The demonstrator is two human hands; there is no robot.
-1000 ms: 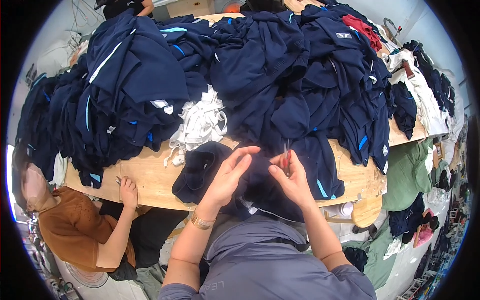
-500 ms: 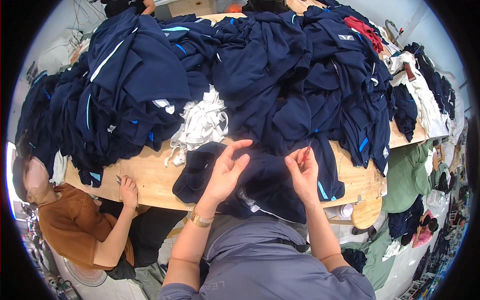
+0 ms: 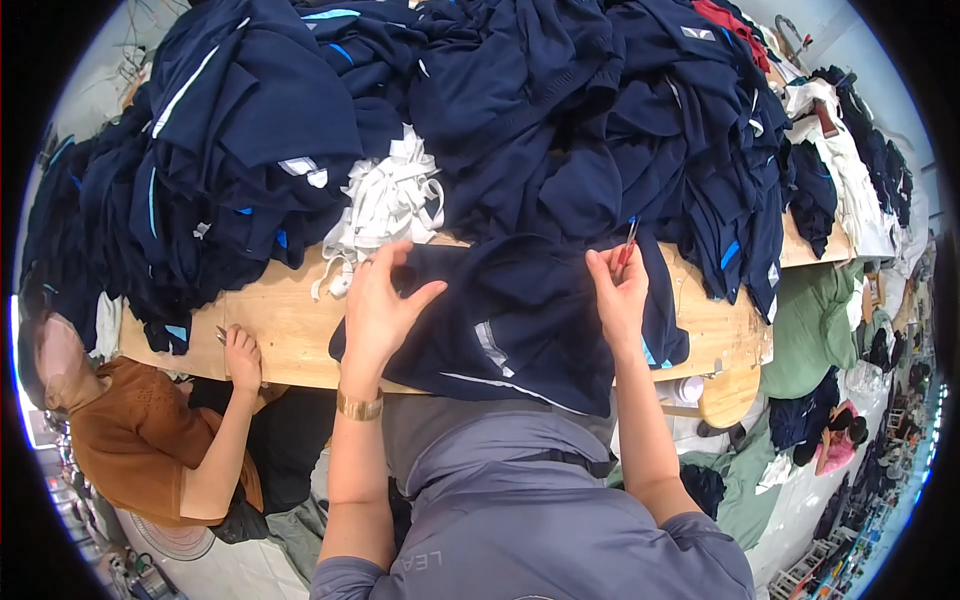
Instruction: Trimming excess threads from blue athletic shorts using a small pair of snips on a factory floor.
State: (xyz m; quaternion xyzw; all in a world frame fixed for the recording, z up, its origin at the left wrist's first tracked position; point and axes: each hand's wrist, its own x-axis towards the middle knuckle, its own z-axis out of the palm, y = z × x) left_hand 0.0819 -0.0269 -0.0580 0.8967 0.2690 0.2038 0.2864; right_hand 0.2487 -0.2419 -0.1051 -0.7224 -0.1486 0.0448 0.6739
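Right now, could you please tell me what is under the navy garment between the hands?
Part of the wooden table shows beside the navy garment; anything directly beneath is covered.

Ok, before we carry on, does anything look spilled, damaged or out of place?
I see no spill or damage. The navy garment in front is just rumpled. Two oddities: a red cloth at the upper right stands out against the navy pile, and the white strips lie in a loose tangle.
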